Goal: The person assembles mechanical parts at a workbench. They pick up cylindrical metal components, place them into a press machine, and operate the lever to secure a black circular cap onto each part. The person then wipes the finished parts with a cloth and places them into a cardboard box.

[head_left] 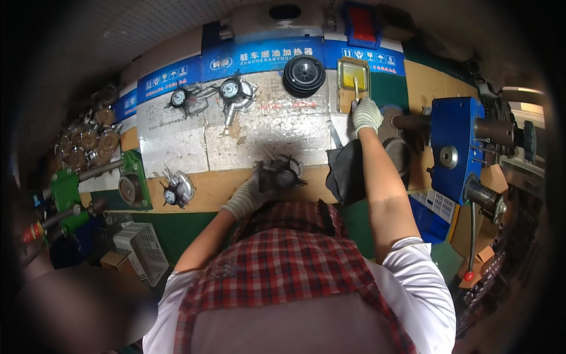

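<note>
My left hand (pixel 247 196), in a striped knit glove, is closed on a dark, finned metal pump (pixel 286 172) near the bench's front edge. At the right, my gloved right hand (pixel 367 115) pinches the handle of a small brush (pixel 356 84). The brush head reaches into yellow liquid in a shallow metal tray (pixel 368 72). More pumps lie on the cardboard: one (pixel 237 93) and another (pixel 187 100) at the back, and a third (pixel 177 189) at the front left. Beside my right forearm is a black cloth (pixel 345 172).
Black ribbed pulleys (pixel 304 76) stand stacked at the back. A blue press (pixel 454 147) with a red-knobbed lever rises on the right, a green press (pixel 69 197) on the left. Several round metal parts (pixel 88 140) are piled far left. A white basket (pixel 141 248) sits below the bench.
</note>
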`<state>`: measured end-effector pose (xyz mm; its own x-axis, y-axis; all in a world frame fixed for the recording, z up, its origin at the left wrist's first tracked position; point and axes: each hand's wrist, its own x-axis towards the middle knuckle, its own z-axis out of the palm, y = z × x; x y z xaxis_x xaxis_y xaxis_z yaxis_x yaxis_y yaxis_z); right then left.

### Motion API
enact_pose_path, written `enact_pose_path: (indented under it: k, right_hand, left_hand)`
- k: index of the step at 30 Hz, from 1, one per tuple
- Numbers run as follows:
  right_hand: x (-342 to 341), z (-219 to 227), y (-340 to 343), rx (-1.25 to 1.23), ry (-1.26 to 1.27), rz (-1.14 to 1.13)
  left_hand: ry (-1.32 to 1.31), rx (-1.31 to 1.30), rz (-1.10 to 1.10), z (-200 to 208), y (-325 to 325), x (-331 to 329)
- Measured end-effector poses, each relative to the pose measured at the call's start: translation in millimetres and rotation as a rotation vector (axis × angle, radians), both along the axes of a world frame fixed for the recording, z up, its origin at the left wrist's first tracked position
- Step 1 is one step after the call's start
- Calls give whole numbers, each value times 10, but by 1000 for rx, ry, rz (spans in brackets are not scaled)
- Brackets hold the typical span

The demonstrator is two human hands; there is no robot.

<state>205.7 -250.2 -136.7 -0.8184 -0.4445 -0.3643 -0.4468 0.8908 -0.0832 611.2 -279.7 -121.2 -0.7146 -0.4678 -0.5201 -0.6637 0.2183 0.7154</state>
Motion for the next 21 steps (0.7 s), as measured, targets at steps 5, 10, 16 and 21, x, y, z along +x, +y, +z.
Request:
enact_pose_path:
  k: [5, 10, 16, 21]
  right_hand:
    - [-82, 73, 41, -191, 150, -28]
    - [116, 440, 322, -864, -270, -217]
    - [911, 1060, 888, -1108, -1023, -362]
    - [1125, 1455, 1007, -711, -278, 246]
  left_hand:
    - [-44, -564, -127, 364, -372, -122]
    - [210, -688, -454, -124, -486, -459]
    - [87, -561, -707, -441, -80, -876]
    - [492, 806, 133, 34, -7, -945]
